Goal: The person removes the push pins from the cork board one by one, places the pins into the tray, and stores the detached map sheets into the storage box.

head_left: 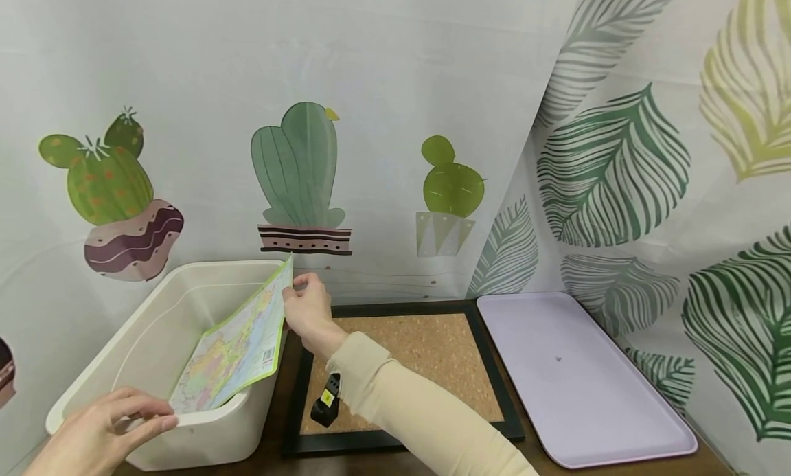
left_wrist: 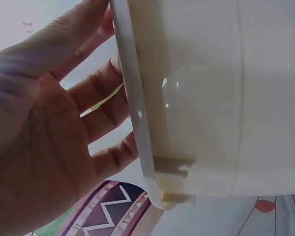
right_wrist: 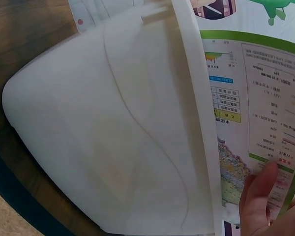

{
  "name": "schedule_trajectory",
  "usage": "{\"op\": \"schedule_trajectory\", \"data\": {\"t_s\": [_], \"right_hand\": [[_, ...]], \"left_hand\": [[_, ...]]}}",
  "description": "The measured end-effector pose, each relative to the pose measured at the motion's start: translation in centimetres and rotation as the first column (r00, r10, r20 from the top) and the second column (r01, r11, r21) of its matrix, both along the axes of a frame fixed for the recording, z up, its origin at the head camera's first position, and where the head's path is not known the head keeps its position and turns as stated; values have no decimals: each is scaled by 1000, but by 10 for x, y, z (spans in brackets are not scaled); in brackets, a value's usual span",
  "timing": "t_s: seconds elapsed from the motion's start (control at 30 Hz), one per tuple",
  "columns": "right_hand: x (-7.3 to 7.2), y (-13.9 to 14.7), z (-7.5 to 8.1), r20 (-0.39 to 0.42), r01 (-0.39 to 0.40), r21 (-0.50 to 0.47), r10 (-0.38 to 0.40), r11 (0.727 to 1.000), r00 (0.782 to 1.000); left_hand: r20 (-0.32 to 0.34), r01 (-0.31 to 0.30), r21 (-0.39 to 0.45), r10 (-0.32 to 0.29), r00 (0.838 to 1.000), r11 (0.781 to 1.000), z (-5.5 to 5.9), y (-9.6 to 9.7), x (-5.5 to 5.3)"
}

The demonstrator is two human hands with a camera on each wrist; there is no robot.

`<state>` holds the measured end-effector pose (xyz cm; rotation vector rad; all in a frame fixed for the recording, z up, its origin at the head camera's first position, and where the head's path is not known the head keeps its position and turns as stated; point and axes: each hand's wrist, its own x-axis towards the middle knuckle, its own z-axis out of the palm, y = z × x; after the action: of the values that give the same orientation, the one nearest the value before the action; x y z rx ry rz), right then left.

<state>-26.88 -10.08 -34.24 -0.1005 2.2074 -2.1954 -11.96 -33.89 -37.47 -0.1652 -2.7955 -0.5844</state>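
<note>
A thin map sheet (head_left: 237,356) with a green border and coloured regions slants out of a white plastic bin (head_left: 210,438), its upper corner above the rim. My right hand (head_left: 307,308) pinches the map's right edge; in the right wrist view, fingers of my right hand (right_wrist: 260,201) lie against its printed side. At the bin's near rim, my left hand (head_left: 108,424) holds on, thumb outside and fingers over the edge. The left wrist view shows my left hand (left_wrist: 54,123) with its fingertips hidden behind the rim. The map's lower part is inside the bin.
Right of the bin, a black-framed cork board (head_left: 426,345) lies on the dark wooden table (head_left: 346,466), partly covered by my right arm. A pale lilac tray (head_left: 575,380) lies farther right. Behind hangs a white curtain (head_left: 383,71) printed with cacti and leaves.
</note>
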Motion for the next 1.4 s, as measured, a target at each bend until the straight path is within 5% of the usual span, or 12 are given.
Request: {"op": "schedule_trajectory", "data": {"t_s": [0.5, 0.93, 1.13, 1.4], "right_hand": [[0, -3, 1, 17, -18, -95, 19, 995, 1000], [10, 10, 1, -100, -96, 231, 122, 968, 988], [18, 22, 3, -240, -125, 351, 218, 928, 946], [34, 48, 2, -357, -104, 494, 311, 863, 881]], "left_hand": [[21, -6, -6, 6, 1000, 1000, 3, 0, 1], [23, -14, -14, 15, 1000, 1000, 4, 1, 1], [-35, -10, -17, 9, 999, 1000, 3, 2, 3], [58, -54, -33, 56, 997, 998, 13, 8, 3]]}}
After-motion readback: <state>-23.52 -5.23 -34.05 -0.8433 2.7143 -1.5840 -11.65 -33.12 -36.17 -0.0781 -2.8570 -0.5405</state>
